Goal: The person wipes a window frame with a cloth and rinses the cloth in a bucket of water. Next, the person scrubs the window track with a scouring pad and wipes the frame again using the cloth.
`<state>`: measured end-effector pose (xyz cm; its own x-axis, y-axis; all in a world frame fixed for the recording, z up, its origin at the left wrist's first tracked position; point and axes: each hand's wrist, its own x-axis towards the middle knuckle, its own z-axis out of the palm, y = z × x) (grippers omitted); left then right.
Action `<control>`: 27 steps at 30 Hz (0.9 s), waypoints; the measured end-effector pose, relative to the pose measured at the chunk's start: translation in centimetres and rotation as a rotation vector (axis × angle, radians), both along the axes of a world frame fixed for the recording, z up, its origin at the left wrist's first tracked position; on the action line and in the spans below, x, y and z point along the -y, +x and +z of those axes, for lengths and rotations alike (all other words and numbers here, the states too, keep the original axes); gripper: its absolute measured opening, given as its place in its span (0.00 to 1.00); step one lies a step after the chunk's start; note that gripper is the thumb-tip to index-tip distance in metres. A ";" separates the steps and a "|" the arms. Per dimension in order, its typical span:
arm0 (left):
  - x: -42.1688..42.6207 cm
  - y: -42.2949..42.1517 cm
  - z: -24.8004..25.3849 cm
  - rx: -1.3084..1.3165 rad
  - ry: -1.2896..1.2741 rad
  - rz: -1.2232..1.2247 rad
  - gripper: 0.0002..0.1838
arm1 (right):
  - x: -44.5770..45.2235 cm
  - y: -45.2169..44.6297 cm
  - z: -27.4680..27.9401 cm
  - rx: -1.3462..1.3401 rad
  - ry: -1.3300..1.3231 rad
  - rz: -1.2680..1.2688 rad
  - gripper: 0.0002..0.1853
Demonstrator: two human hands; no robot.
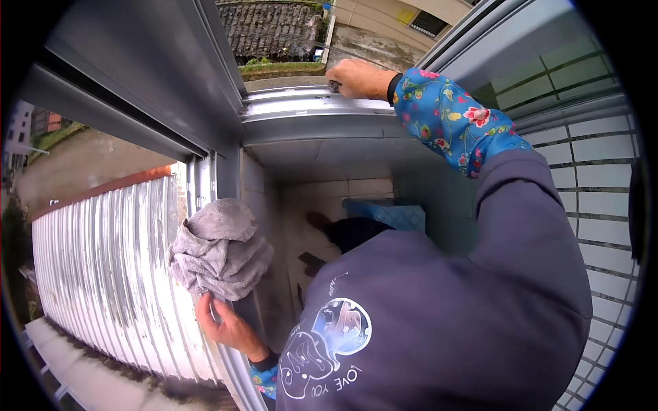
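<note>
At lower left, the left hand (232, 330), fingers parted, meets a grey cloth (219, 255); at top, the right hand (360, 79) curls around a small dark object (334, 86).

Can count one left hand (232, 330), one right hand (360, 79), two floral sleeves (456, 120), one dark top (473, 315), one grey cloth (221, 253), one tiled roof (271, 31), plus, uh, one blue boxy thing (409, 218).

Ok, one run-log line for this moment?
right hand: at window track, by small dark item | left hand: beside gray cloth | cloth: bunched on side ledge
</note>
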<state>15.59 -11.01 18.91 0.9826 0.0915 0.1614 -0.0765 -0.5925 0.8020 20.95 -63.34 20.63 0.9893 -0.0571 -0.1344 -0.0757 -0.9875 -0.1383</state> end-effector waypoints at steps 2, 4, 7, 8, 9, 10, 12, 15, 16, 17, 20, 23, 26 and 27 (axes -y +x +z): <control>0.0 0.0 0.1 0.064 0.029 0.016 0.11 | -2.4 3.8 -1.0 0.102 0.117 0.058 0.07; 1.0 -0.2 0.7 0.204 0.094 0.028 0.12 | -3.8 7.2 -2.2 0.118 0.172 0.056 0.11; 4.7 -0.6 2.9 0.507 0.032 0.015 0.12 | -3.4 5.4 -1.4 0.204 0.223 0.043 0.09; 6.7 -0.5 3.7 0.547 -0.067 -0.144 0.13 | -4.5 2.6 -0.4 0.410 0.367 -0.009 0.10; 11.2 0.1 4.4 0.318 -0.273 -0.456 0.14 | -5.6 -0.7 1.1 0.620 0.507 -0.032 0.10; 14.0 0.7 4.3 0.091 -0.423 -0.542 0.14 | -6.9 -3.7 1.2 0.630 0.585 -0.007 0.11; 20.1 1.7 3.9 -0.264 -0.679 -0.650 0.16 | -9.1 -9.0 1.6 0.598 0.777 -0.039 0.13; 25.8 1.9 2.6 -0.710 -0.880 -0.844 0.20 | -10.9 -13.5 1.6 0.601 1.017 -0.260 0.12; 26.9 1.4 2.1 -0.769 -0.953 -0.880 0.19 | -10.9 -14.1 1.6 0.665 1.006 -0.307 0.11; 27.8 0.8 1.8 -0.835 -1.021 -0.916 0.18 | -10.7 -14.3 1.1 0.718 1.005 -0.325 0.12; 29.7 -0.1 1.9 -0.757 -1.093 -0.915 0.15 | -10.6 -14.7 -0.2 0.843 0.993 -0.328 0.15; 30.8 1.6 2.7 -0.652 -1.114 -0.914 0.13 | -10.5 -14.6 0.4 0.839 1.022 -0.275 0.21; 33.3 6.4 5.5 -0.556 -1.093 -0.941 0.12 | -10.5 -16.4 1.5 0.758 0.990 -0.330 0.29; 34.7 8.6 5.7 -0.454 -0.902 -0.988 0.11 | -10.2 -17.5 1.3 0.676 0.950 -0.361 0.28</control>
